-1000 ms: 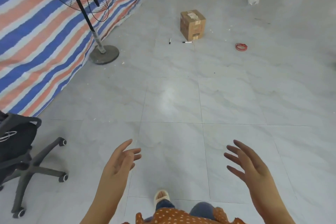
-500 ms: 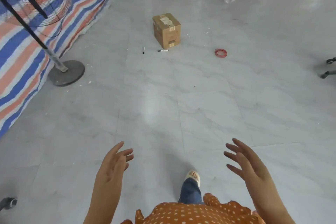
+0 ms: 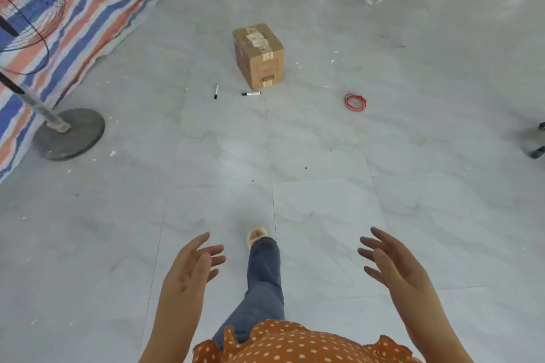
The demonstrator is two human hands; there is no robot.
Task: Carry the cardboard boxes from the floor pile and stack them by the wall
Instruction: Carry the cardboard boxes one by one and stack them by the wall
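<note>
A single taped cardboard box (image 3: 259, 56) stands upright on the grey tiled floor ahead, a few steps away. My left hand (image 3: 191, 265) and my right hand (image 3: 392, 262) are both raised in front of me, palms facing each other, fingers relaxed and spread. Neither hand holds anything. Both are well short of the box. My leg and slippered foot (image 3: 256, 237) step forward between the hands.
A standing fan's round base (image 3: 69, 134) sits at the left beside a striped tarp (image 3: 88, 3). Two black markers (image 3: 251, 94) lie just in front of the box. A red coil (image 3: 355, 102) lies to its right. Chair wheels (image 3: 538, 152) show at the right edge.
I have walked forward; the box is nearer and larger in view. The fan base has slid toward the left edge, and the office chair at the left is out of view. Hands stay empty.
</note>
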